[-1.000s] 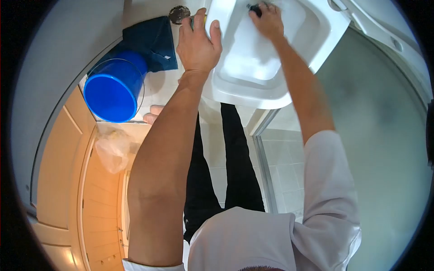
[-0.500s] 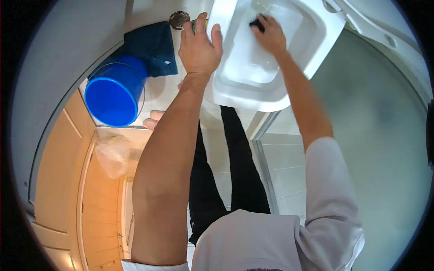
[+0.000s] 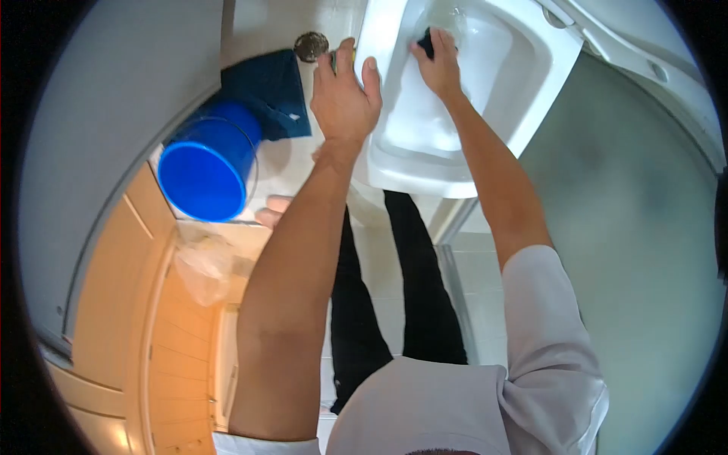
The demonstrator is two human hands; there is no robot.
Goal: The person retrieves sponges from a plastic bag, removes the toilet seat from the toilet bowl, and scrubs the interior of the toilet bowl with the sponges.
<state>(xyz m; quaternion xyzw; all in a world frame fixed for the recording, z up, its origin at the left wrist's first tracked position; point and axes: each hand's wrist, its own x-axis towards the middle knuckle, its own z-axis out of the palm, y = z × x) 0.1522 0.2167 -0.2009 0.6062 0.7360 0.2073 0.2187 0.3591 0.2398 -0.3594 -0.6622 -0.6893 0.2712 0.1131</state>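
My right hand (image 3: 440, 67) is inside the white sink (image 3: 494, 83), its fingers closed on a small black pad (image 3: 426, 45) against the basin's inner left side. Whether the pad is sponge or cloth does not show. At the sink's outer left edge is my left hand (image 3: 345, 102), fingers stretched and spread, thumb beside the rim. Behind its fingertips a bit of something yellow and green (image 3: 353, 55) peeks out, mostly hidden; I cannot tell whether the hand touches it. A little water (image 3: 447, 17) shows at the basin's far end.
A blue bucket (image 3: 202, 180) stands on the floor to the left, beside a dark blue mat (image 3: 277, 95). Past the mat lies a round floor drain (image 3: 311, 46). A clear plastic bag (image 3: 205, 267) is near the wooden door (image 3: 98, 284). Frosted glass (image 3: 629, 250) rises on the right.
My right hand has shifted left with the black pad and turned its fingers more upward in view. The whole view has moved slightly; my left hand stays at the sink's edge.
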